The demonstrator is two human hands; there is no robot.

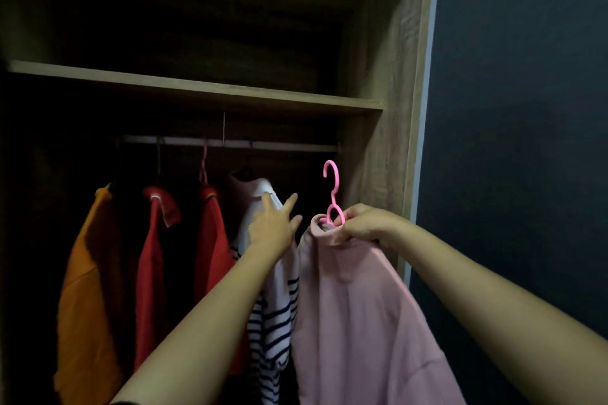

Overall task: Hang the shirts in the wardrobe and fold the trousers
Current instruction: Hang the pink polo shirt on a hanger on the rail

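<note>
— Right grip (362,223) is clamped on the neck of the pink hanger (333,194). My fingers are curled round it and round the bunched collar of the pink shirt (355,322).

— Where is that shirt, then?

— It hangs down from the hanger in front of the open wardrobe (388,108), at the right end, near the side panel. The hook points up and sits below the rail (279,145), not touching it.

— And your other one?

— Left grip (274,225) is apart, with fingers straight and spread. It rests on the shoulder of the striped shirt (273,316), with one fingertip at its pale collar. That shirt hangs on the rail, just beside the pink one and to its left.

— What else hangs there?

— Left of the striped shirt I see a red shirt (212,246), then a second red shirt (153,256), then an orange shirt (85,289) at the far left. Above the rail runs a wooden shelf (197,89). Right of the wardrobe stands a dark wall (526,141).
</note>
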